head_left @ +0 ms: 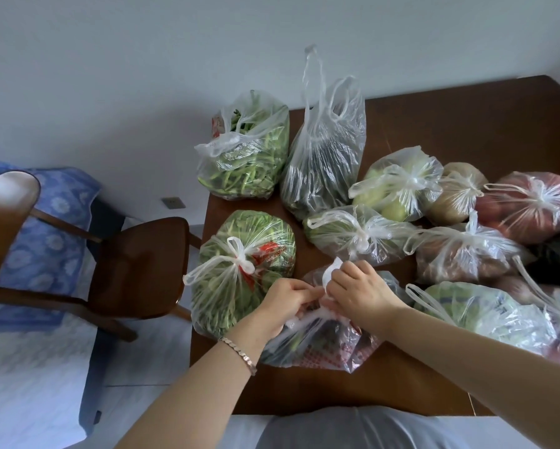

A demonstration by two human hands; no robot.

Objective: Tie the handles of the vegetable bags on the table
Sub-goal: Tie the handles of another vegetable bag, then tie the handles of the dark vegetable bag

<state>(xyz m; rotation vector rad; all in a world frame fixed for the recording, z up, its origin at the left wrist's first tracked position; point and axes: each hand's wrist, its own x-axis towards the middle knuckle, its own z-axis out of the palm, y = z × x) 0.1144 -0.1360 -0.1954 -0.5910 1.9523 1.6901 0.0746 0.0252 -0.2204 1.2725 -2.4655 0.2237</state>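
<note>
A clear plastic bag with dark vegetables and a red checked print [324, 346] lies at the near edge of the brown table [466, 124]. My left hand [288, 303] pinches one white handle of it, and my right hand [356, 288] pinches the other handle [332, 270], the two hands close together above the bag's mouth. To the left sits a knotted bag of leafy greens [243, 273]. At the back stand a bag of green beans [249, 153] and a tall bag of dark vegetables [324, 150], both with loose handles.
Several knotted bags fill the table's right side: pale green fruit [398, 186], potatoes [453, 196], red produce [531, 205], a cabbage-like bag [476, 309]. A wooden chair [136, 267] stands left of the table. A blue patterned bed cover [45, 228] lies beyond it.
</note>
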